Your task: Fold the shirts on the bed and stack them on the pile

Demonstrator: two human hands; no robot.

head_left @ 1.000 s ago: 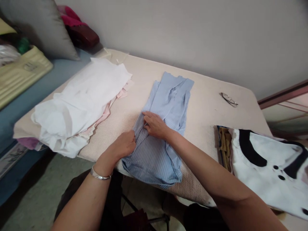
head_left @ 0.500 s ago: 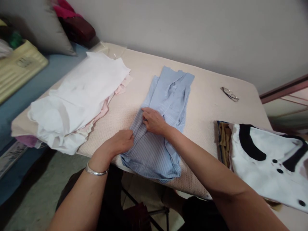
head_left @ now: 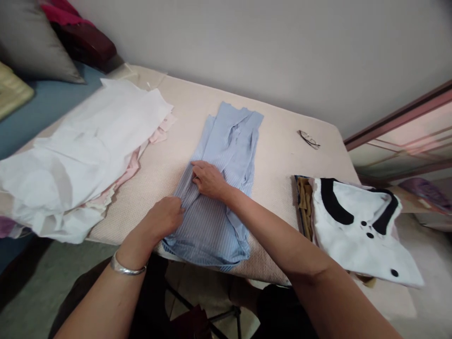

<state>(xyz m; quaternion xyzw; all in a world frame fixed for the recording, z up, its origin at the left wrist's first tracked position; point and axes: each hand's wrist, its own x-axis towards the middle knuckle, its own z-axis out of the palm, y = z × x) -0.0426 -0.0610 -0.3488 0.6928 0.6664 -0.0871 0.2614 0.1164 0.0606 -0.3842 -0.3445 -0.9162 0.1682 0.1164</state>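
Note:
A blue-and-white striped shirt [head_left: 208, 230], partly folded into a long strip, lies across the middle of the table, its near end at the front edge. My left hand [head_left: 165, 217], with a silver bangle at the wrist, is closed on the shirt's left edge. Farther up that same edge, my right hand [head_left: 209, 180] pinches the cloth with curled fingers. Creases run through the shirt's far half. The fingertips of both hands are partly hidden.
A heap of white clothes [head_left: 84, 146] with pink ones beneath covers the left of the cream-covered table [head_left: 278, 160]. Folded clothes, topped by a white garment [head_left: 339, 235] with black trim, sit at the right. Eyeglasses [head_left: 309, 140] lie near the back; a wall [head_left: 254, 47] rises behind.
The view has turned to the right, so everything appears farther left. Both hands keep their places on the shirt, and its folds look much the same.

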